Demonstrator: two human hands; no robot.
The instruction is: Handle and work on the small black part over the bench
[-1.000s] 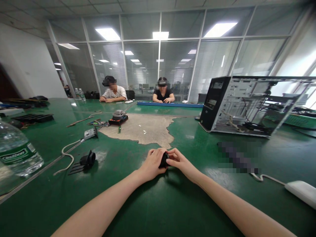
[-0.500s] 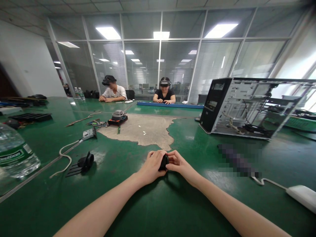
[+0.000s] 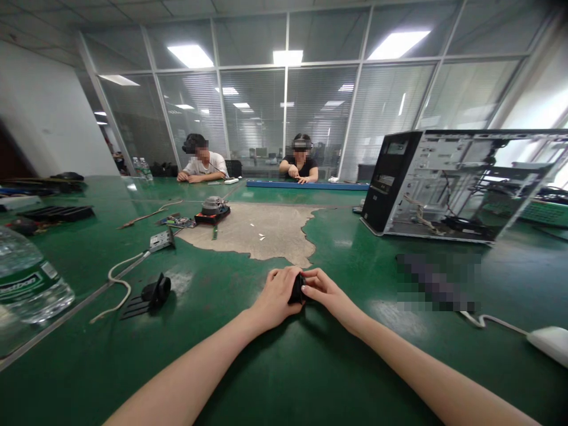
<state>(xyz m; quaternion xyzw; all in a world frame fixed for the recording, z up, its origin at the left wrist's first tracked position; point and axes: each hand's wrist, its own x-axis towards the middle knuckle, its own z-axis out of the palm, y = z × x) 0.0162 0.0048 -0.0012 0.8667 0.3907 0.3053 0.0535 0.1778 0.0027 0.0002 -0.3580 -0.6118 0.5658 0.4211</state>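
Note:
Both of my hands are closed around a small black object (image 3: 297, 289) just above the green table. My left hand (image 3: 277, 294) wraps over its left side and covers much of it. From the right, my right hand (image 3: 323, 288) grips it with thumb and fingers. Its kind cannot be made out. To the left of my hands lies a black plastic part (image 3: 153, 293) with a round end and several flat prongs.
An open computer case (image 3: 402, 189) stands at the right. A water bottle (image 3: 33, 284) is at the left edge. A cooler-like part (image 3: 213, 207) sits on a bare brown patch (image 3: 270, 228). A white cable (image 3: 122, 290) lies at left. Two people sit across the table (image 3: 222, 378).
The view has shifted slightly. My hands still hold the black object, with the right thumb a little higher on it. Across the table, one person has raised a hand.

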